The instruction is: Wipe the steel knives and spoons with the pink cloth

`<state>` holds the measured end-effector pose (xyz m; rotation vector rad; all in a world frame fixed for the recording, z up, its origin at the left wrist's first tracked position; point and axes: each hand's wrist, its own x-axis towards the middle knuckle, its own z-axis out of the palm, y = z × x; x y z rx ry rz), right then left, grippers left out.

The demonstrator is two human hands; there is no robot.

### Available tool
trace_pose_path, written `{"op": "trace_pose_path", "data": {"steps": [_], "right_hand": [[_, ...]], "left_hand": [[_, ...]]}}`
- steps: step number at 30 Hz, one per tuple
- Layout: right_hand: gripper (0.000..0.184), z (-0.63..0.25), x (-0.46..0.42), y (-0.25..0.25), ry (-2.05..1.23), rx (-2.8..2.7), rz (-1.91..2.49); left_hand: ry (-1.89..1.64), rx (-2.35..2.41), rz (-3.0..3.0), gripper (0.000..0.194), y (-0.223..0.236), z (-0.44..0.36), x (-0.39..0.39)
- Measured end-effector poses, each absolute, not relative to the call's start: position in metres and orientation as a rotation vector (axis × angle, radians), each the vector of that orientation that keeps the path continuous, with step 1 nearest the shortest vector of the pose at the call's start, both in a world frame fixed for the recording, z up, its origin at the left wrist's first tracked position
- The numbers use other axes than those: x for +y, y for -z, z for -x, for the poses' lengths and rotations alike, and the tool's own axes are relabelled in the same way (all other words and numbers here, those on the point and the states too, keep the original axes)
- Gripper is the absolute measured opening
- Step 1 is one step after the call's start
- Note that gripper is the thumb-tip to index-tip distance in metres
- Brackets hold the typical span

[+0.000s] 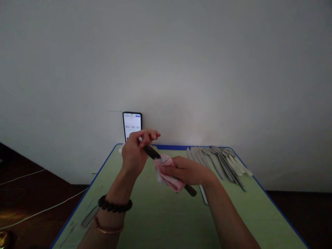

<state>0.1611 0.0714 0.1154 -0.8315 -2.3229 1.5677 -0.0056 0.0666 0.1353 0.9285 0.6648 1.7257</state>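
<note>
A long, dark, narrow utensil [152, 152] slants over the table, and its exact kind is hard to make out. Its upper end rests in my left hand [135, 152], thumb and palm against it, with some fingers stretched out loosely. My right hand [188, 169] is closed on a crumpled pink and white cloth [169, 181] wrapped around the utensil's middle. The brown rounded lower end sticks out below the cloth. My fingers and the cloth hide parts of the utensil.
Several table knives [195, 154], spoons [207, 151] and white-handled cutlery [234, 164] lie at the back right of the green table [160, 221]. Another metal utensil [89, 217] lies at left. A phone [132, 122] showing a timer leans on the wall [181, 69].
</note>
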Motion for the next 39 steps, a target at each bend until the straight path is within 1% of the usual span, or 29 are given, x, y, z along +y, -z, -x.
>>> {"op": "trace_pose_path", "data": {"steps": [4,6,8,9,10,12,14,16,18,20,23,27,29,34,39], "right_hand": [[0.048,-0.162,0.072,-0.113,-1.436,-2.254,0.9],[0.049,-0.162,0.074,-0.112,-1.406,-2.12,0.912],[0.051,-0.161,0.076,-0.111,-1.399,-1.888,0.912],[0.052,-0.16,0.078,-0.11,-1.391,-1.758,0.905],[0.053,-0.158,0.079,-0.11,-1.374,-1.633,0.891],[0.053,-0.155,0.082,-0.108,-1.325,-1.42,0.849],[0.054,-0.149,0.083,-0.104,-1.295,-1.253,0.806],[0.055,-0.142,0.084,-0.099,-1.307,-1.107,0.791],[0.054,-0.135,0.085,-0.093,-1.34,-0.988,0.797],[0.052,-0.131,0.087,-0.091,-1.345,-0.902,0.777],[0.044,-0.137,0.093,-0.094,-1.301,-0.807,0.677],[0.03,-0.162,0.102,-0.108,-1.233,-0.643,0.506],[0.028,-0.174,0.104,-0.114,-1.171,-0.577,0.444],[0.032,-0.175,0.1,-0.121,-1.089,-0.524,0.458],[0.038,-0.147,0.093,-0.111,-1.147,-0.566,0.521]], "left_hand": [[-1.704,0.926,-1.248,0.03,-0.12,0.003,0.074],[-1.648,0.968,-1.22,0.031,-0.113,0.006,0.078],[-1.549,0.977,-1.17,0.036,-0.108,0.012,0.081],[-1.477,0.989,-1.196,0.036,-0.106,0.016,0.081],[-1.368,1.032,-1.288,0.033,-0.105,0.02,0.08],[-0.958,1.084,-1.522,0.026,-0.106,0.025,0.076],[-0.637,0.938,-1.648,0.024,-0.109,0.025,0.071],[-0.455,0.766,-1.653,0.025,-0.11,0.017,0.065],[-0.463,0.753,-1.642,0.02,-0.107,0.005,0.063],[-0.535,0.805,-1.576,0.032,-0.1,-0.005,0.064],[-0.508,0.822,-1.403,0.041,-0.093,-0.01,0.066],[-0.412,0.905,-1.425,0.047,-0.098,-0.003,0.063],[-0.365,0.941,-1.452,0.048,-0.103,-0.001,0.06],[-0.386,0.992,-1.516,0.051,-0.102,-0.006,0.061],[-0.452,0.993,-1.437,0.052,-0.095,-0.009,0.065]]}}
